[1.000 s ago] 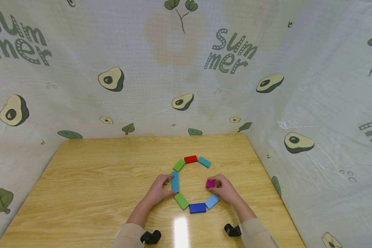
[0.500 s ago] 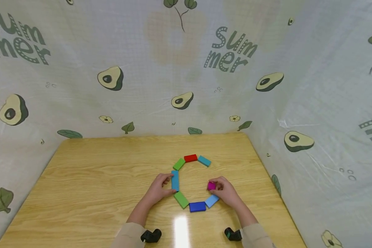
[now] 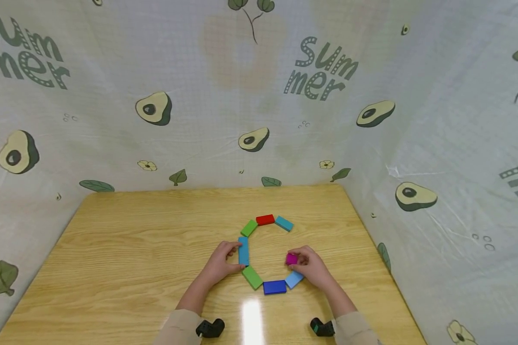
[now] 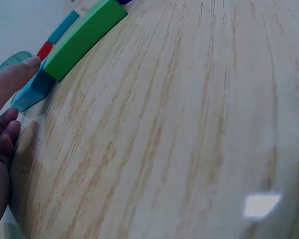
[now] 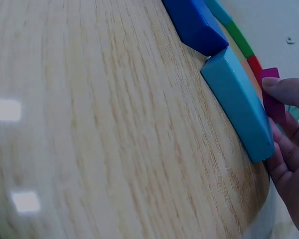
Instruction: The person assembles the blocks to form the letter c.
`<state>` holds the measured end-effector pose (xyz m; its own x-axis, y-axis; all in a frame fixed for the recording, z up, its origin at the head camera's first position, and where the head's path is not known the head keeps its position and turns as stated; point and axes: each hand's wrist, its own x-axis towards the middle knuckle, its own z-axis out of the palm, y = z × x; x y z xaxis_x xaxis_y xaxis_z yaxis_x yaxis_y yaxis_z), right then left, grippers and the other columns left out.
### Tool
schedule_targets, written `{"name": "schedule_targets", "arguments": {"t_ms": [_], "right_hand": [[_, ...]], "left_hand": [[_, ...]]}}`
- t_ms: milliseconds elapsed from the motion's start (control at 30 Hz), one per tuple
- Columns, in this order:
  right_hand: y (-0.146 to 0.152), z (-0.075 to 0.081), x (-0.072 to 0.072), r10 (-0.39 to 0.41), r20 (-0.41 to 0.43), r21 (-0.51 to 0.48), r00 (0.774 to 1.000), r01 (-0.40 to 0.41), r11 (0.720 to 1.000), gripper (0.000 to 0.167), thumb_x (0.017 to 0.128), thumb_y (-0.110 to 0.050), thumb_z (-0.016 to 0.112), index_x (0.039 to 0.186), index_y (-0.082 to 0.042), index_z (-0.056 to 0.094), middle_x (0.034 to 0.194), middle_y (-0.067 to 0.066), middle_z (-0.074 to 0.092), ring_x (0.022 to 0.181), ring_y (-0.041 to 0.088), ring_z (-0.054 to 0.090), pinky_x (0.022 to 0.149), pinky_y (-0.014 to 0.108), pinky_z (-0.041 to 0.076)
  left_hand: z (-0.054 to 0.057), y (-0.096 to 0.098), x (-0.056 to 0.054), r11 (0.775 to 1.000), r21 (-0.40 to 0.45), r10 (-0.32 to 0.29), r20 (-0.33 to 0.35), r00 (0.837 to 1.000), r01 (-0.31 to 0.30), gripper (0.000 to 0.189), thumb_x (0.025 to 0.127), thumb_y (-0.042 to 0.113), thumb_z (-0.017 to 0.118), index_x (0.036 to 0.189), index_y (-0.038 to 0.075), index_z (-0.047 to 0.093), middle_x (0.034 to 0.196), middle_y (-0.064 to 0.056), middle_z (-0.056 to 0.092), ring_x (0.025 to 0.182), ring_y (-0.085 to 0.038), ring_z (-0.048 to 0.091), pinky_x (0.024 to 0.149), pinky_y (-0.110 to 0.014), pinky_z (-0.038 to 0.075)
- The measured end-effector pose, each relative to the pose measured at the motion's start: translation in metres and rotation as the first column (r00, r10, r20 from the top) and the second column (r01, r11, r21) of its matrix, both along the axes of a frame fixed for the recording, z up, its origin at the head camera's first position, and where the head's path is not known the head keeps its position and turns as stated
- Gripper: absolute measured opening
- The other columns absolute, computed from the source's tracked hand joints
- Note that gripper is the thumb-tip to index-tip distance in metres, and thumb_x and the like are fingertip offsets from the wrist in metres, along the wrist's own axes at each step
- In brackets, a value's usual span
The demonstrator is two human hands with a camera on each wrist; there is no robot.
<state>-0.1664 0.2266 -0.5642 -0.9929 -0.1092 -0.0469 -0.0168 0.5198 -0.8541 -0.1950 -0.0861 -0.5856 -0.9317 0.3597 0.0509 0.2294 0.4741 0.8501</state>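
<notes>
My left hand (image 3: pixel 221 261) holds a long blue block (image 3: pixel 243 251) lying on the table, thumb near its close end and index finger near its far end. In the left wrist view the thumb touches that blue block (image 4: pixel 34 89), beside a green block (image 4: pixel 84 37). With thumb and fingers, my right hand (image 3: pixel 312 266) pinches a magenta block (image 3: pixel 291 259). It is just above and inside a light blue block (image 3: pixel 294 279). The right wrist view shows the magenta block (image 5: pixel 273 99) upright in the grip, partly covered by the thumb.
Blocks form an open ring on the wooden table (image 3: pixel 134 249): green (image 3: pixel 252 278), dark blue (image 3: pixel 275 287), another green (image 3: pixel 249 228), red (image 3: pixel 265 220) and blue (image 3: pixel 284 224). A gap is on the ring's right side. A printed cloth (image 3: pixel 198 96) hangs behind.
My right hand with the magenta block dipped slightly toward me and right, then shifted a little left. The left hand has stayed at the long blue block.
</notes>
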Motion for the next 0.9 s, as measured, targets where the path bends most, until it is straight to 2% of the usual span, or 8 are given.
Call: {"name": "schedule_targets", "arguments": {"t_ms": [333, 633, 900], "right_hand": [[0.0, -0.003, 0.004, 0.001, 0.011, 0.006, 1.0, -0.001, 1.0, 0.034, 0.082, -0.004, 0.078, 0.114, -0.008, 0.07, 0.096, 0.003, 0.055, 0.078, 0.017, 0.053, 0.064, 0.025, 0.047], [0.001, -0.002, 0.007, 0.01, -0.025, -0.007, 1.0, -0.01, 1.0, 0.033, 0.081, -0.002, 0.078, 0.112, -0.006, 0.07, 0.093, 0.004, 0.055, 0.075, 0.015, 0.053, 0.063, 0.024, 0.047], [0.008, 0.0, 0.014, -0.071, 0.007, -0.03, 0.997, 0.072, 0.997, 0.035, 0.081, -0.004, 0.078, 0.115, -0.006, 0.07, 0.096, 0.004, 0.056, 0.08, 0.018, 0.054, 0.067, 0.025, 0.048]], "left_hand": [[0.001, 0.002, 0.001, 0.999, -0.041, 0.004, -0.027, 1.0, -0.005, 0.063, 0.077, 0.022, 0.085, 0.132, 0.009, 0.059, 0.106, -0.003, 0.051, 0.091, -0.018, 0.047, 0.082, -0.036, 0.045], [0.0, 0.003, 0.001, 0.998, -0.068, 0.007, -0.04, 0.999, -0.009, 0.062, 0.076, 0.021, 0.086, 0.132, 0.009, 0.059, 0.104, -0.002, 0.051, 0.09, -0.017, 0.047, 0.081, -0.036, 0.045], [-0.001, 0.003, 0.001, 0.997, -0.08, 0.016, -0.044, 0.999, -0.019, 0.062, 0.077, 0.021, 0.085, 0.132, 0.01, 0.06, 0.103, -0.001, 0.051, 0.089, -0.016, 0.046, 0.08, -0.035, 0.045]]}}
